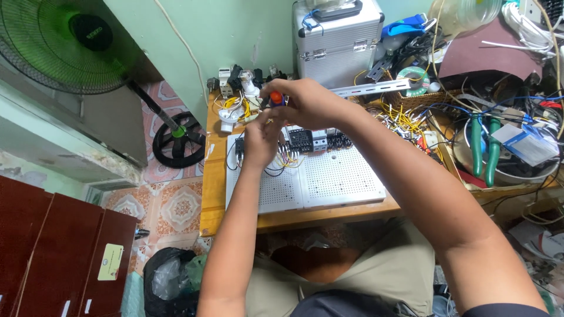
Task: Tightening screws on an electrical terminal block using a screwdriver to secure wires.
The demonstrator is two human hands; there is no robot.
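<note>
Two hands are busy over the white perforated panel (341, 176) lying on the wooden bench (212, 194), and the thing in play looks like a small screwdriver (276, 98) with an orange-and-blue handle. The right hand (308, 103) has its grip wrapped snugly round that handle, up above the back edge of the panel, near the white lamp holders (232, 114). The left hand (261, 141) sits just below it, fingers pinched narrow on what I take to be thin wires (276, 167) or a small part; I can't tell which, since the fingers cover it. My guess on handling: the driver is light and stiff, with a rubbery handle that shouldn't slip, so holding it at the fat part of the handle, as here, makes sense. The wires are soft and springy, easy to bend and easy to lose from a terminal, so pinching them close to the bare end seems best. Black relay-type modules (302, 140) sit in a row on the panel just beside the left hand and look like fragile plastic. A silver case (338, 41) stands behind, and green-handled pliers (484, 147) lie in a bowl off to the right, well apart from the work.
</note>
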